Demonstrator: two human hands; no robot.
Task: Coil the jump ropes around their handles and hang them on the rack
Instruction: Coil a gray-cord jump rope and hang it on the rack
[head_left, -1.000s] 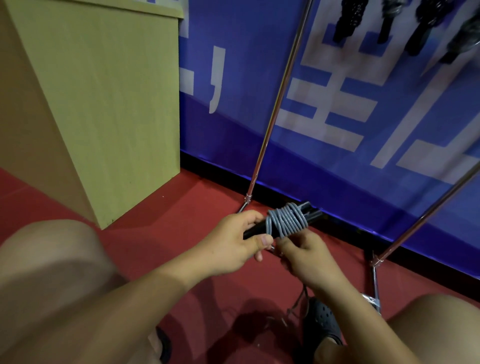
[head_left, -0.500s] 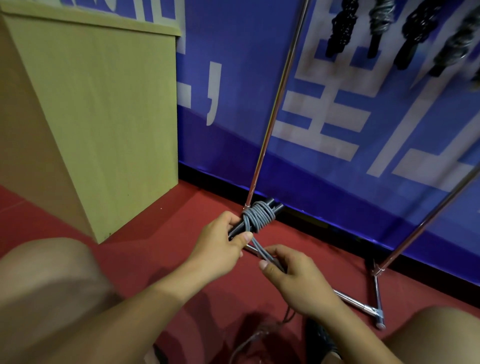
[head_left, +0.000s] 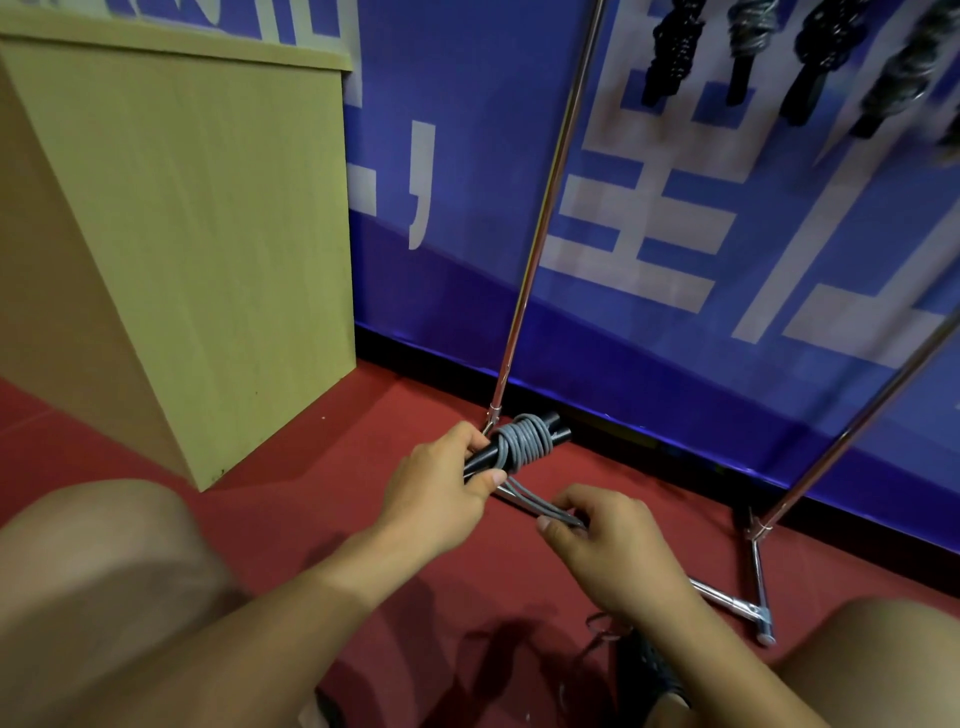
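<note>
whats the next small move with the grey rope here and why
Probably pull the loose strands taut with the right hand and pass them round once more. The grey cord is already coiled around the black handles held by the left hand, yet a short stretch of rope remains unwound between the hands.

A grey rope (head_left: 522, 441) wraps black handles (head_left: 556, 432). The floor (head_left: 322, 467) is red. The banner (head_left: 675, 312) is blue with white characters. The cabinet (head_left: 208, 234) at 10 o'clock is pale yellow wood. The rack (head_left: 535, 249) is chrome; the ropes (head_left: 748, 47) hanging at 1 o'clock are black and grey.
</note>
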